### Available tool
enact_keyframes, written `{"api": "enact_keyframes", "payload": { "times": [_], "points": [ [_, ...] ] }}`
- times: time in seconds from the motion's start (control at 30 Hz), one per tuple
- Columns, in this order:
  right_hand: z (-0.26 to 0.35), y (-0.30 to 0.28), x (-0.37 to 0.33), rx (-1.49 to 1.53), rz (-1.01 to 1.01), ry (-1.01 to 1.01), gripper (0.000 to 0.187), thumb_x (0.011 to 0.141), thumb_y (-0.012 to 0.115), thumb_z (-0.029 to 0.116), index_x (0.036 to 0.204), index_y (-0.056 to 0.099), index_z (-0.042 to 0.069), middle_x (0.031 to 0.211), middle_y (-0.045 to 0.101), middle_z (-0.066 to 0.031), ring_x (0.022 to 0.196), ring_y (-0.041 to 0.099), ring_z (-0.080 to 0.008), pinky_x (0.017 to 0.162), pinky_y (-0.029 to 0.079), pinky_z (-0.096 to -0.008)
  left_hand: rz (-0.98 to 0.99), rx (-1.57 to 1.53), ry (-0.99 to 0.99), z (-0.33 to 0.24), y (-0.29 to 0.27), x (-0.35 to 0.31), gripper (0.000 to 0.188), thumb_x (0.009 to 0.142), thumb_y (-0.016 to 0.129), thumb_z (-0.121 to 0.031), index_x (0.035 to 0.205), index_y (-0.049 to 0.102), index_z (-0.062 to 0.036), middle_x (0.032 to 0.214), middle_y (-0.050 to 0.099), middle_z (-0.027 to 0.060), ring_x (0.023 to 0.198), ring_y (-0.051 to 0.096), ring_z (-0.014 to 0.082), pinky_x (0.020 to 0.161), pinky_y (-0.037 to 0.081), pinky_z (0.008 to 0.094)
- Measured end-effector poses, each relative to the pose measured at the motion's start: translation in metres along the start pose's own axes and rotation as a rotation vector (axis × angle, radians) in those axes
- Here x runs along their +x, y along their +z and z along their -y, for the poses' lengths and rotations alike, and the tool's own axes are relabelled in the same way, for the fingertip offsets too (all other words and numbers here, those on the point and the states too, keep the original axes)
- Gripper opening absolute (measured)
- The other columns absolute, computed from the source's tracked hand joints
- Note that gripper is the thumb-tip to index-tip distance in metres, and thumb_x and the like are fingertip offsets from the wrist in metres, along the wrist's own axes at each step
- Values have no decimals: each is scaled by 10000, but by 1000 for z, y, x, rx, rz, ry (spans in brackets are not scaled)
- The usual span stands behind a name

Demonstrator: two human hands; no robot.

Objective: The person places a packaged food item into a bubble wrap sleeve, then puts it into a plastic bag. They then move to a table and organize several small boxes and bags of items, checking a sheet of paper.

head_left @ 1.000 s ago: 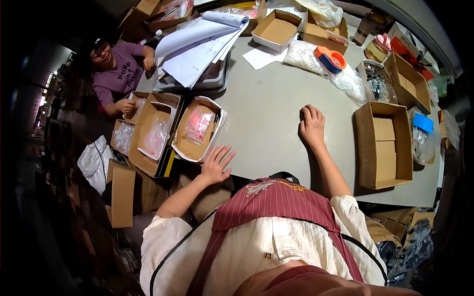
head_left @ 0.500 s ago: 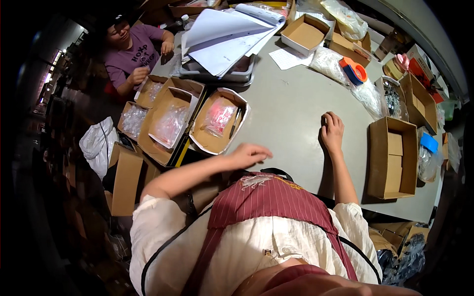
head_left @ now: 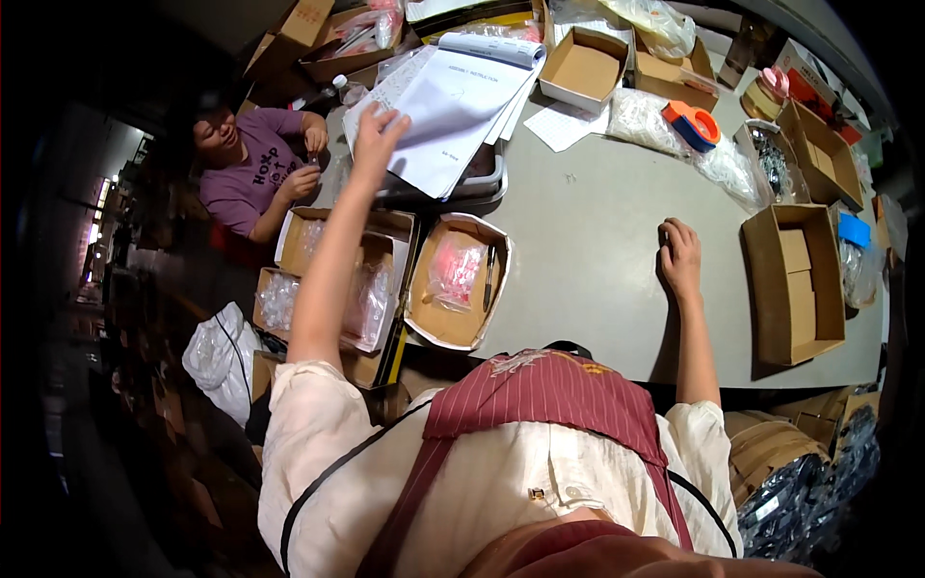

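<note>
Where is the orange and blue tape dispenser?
In the head view, the orange and blue tape dispenser sits far right on the grey table, beside clear plastic bags.

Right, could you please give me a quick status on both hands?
Left hand open, at the white booklet. Right hand flat on the grey table, empty. Nothing between hand and booklet.

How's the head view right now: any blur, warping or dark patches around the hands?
Head view: fisheye bends the table edges; corners fall black. Left hand over the white papers is slightly blurred. Right hand is sharp, casting a soft shadow.
</note>
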State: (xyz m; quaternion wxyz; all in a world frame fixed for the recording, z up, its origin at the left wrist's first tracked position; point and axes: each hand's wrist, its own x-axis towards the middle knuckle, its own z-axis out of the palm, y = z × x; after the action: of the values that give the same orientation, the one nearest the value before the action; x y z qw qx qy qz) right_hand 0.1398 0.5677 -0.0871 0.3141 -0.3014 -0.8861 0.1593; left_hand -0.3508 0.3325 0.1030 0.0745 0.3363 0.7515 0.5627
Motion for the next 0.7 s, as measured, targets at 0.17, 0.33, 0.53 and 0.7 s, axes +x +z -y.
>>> {"api": "enact_keyframes", "payload": {
  "times": [0.17,0.33,0.53,0.7],
  "points": [
    [4,1,5,-82,4,19,393,819,567,9,1208,604,46,1316,590,-101,1201,534,-332,1040,429,-452,3,421,458,-6,23,-81,684,849,736,-123,1448,427,-7,1295,588,184,1212,559,315,1063,420,407],
    [-4,8,3,-141,52,7,431,823,572,26,1253,585,59,1348,572,-104,1231,519,-331,1076,396,-457,92,393,529,4,21,-109,665,823,703,-87,1425,435,11,1323,525,217,1223,507,388,1066,401,464],
    [3,10,3,-185,93,-4,467,831,560,23,1296,559,68,1368,555,-105,1234,518,-334,1078,391,-452,124,512,573,18,9,-121,581,858,692,-154,1389,498,-21,1313,536,183,1192,518,377,1050,387,469],
    [-3,13,1,-190,80,-4,461,839,554,35,1298,561,71,1367,556,-107,1236,519,-330,1072,394,-449,137,680,626,20,13,-125,585,839,734,-246,1366,557,-62,1247,539,139,1184,482,323,1065,350,479]
  ]
}}
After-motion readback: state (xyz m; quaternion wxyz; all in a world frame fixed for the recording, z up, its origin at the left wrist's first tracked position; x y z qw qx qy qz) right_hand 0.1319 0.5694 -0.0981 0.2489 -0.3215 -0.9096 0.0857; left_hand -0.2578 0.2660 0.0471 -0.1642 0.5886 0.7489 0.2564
